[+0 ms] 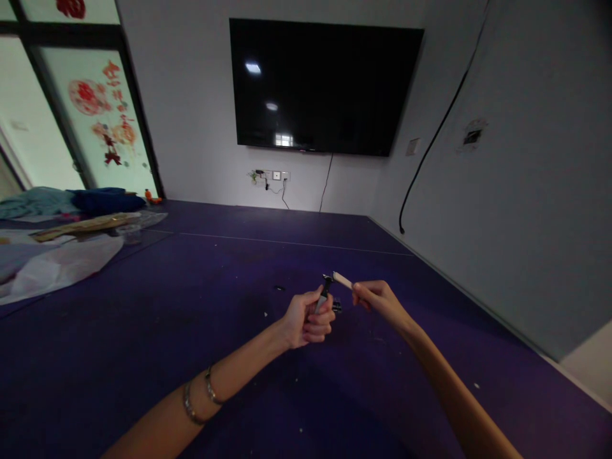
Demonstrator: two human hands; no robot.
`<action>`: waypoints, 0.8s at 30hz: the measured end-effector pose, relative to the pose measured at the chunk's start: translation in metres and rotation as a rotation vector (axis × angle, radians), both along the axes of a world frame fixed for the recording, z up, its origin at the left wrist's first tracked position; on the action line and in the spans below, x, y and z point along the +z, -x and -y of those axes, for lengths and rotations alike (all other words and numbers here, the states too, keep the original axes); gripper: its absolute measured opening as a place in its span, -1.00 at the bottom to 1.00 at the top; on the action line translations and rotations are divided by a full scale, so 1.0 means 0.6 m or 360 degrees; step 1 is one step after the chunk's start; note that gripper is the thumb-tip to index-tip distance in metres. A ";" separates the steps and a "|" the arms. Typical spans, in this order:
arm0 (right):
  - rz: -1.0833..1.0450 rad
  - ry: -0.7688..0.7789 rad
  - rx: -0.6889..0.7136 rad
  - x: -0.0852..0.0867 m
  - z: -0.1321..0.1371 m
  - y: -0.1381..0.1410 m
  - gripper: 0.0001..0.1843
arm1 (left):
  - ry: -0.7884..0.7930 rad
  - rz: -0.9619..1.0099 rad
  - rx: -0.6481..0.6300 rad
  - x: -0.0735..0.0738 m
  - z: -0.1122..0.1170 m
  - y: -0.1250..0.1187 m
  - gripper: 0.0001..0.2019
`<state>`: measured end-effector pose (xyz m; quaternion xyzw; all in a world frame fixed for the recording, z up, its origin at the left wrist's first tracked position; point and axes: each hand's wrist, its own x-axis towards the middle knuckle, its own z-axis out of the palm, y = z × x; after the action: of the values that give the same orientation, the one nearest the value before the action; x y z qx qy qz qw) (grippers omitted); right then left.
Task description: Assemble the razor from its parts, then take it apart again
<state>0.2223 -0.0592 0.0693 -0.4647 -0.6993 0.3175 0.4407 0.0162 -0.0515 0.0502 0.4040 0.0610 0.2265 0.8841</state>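
My left hand [312,320] is closed around the grey handle of what looks like a razor [326,287], its black neck and small head pointing up. In my right hand [377,298], thumb and fingers pinch a short, pale, flat stick [342,280]; its kind is too small to make out. The stick's far tip is at the razor's head, and I cannot tell whether they touch. Just behind my left fingers lies a small dark, shiny object [337,306], partly hidden. A small black piece [280,288] rests on the purple surface farther left.
The wide purple surface [191,306] carries scattered pale specks. Clear plastic sheeting [67,268], a flat tan piece [88,226] and dark blue cloth [108,201] lie at the left. A television [325,89] hangs on the far wall; a black cable [430,146] dangles at the right.
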 end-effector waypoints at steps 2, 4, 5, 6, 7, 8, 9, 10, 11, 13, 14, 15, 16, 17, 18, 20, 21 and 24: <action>0.0028 0.0008 0.0003 -0.002 -0.001 0.000 -0.47 | 0.0068 0.0041 -0.0052 -0.001 0.003 0.000 -0.60; 0.0049 0.0007 -0.0015 -0.003 -0.002 -0.001 -0.48 | 0.0127 0.0088 -0.0067 -0.002 0.006 -0.001 -0.60; 0.0054 -0.0008 -0.0024 -0.003 -0.001 -0.001 -0.49 | 0.0150 0.0104 -0.0068 -0.003 0.008 -0.001 -0.60; 0.0056 -0.0032 -0.0028 -0.002 0.000 0.001 -0.49 | 0.0170 0.0108 -0.0069 -0.004 0.009 -0.002 -0.60; 0.0055 -0.0063 -0.0024 -0.001 0.001 0.003 -0.50 | 0.0189 0.0105 -0.0074 -0.005 0.011 -0.002 -0.60; 0.0053 -0.0098 -0.0016 0.000 0.003 0.006 -0.50 | 0.0205 0.0096 -0.0084 -0.005 0.012 -0.002 -0.60; 0.0050 -0.0129 -0.0005 0.001 0.004 0.009 -0.51 | 0.0220 0.0083 -0.0097 -0.005 0.014 -0.002 -0.60; 0.0046 -0.0152 0.0005 0.000 0.004 0.011 -0.52 | 0.0234 0.0068 -0.0110 -0.005 0.015 -0.002 -0.59; 0.0043 -0.0164 0.0014 -0.003 0.003 0.012 -0.52 | 0.0245 0.0057 -0.0120 -0.005 0.017 -0.001 -0.59; 0.0036 -0.0157 0.0015 -0.010 -0.001 0.013 -0.54 | 0.0253 0.0039 -0.0137 -0.003 0.019 0.000 -0.58; 0.0030 -0.0150 0.0010 -0.014 -0.003 0.012 -0.54 | 0.0252 0.0028 -0.0143 -0.002 0.019 0.001 -0.57; 0.0019 -0.0148 0.0004 -0.017 -0.005 0.011 -0.54 | 0.0248 0.0023 -0.0152 -0.001 0.019 0.002 -0.56; 0.0004 -0.0155 0.0001 -0.019 -0.006 0.011 -0.54 | 0.0239 0.0024 -0.0168 0.000 0.019 0.002 -0.56; -0.0016 -0.0170 0.0008 -0.019 -0.006 0.012 -0.54 | 0.0228 0.0032 -0.0191 0.000 0.018 0.002 -0.56; -0.0039 -0.0191 0.0025 -0.019 -0.004 0.013 -0.54 | 0.0215 0.0048 -0.0221 0.000 0.017 0.002 -0.56; -0.0075 -0.0217 0.0075 -0.016 -0.002 0.015 -0.54 | 0.0180 0.0102 -0.0298 -0.001 0.014 0.001 -0.57; -0.0085 -0.0217 0.0095 -0.016 -0.001 0.015 -0.54 | 0.0163 0.0129 -0.0336 -0.001 0.013 0.001 -0.57; -0.0088 -0.0168 0.0100 -0.025 -0.009 0.009 -0.53 | 0.0112 0.0172 -0.0389 0.001 0.011 0.001 -0.59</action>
<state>0.2167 -0.0540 0.0544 -0.4097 -0.7168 0.3067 0.4735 0.0155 -0.0580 0.0506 0.3643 -0.0284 0.1361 0.9208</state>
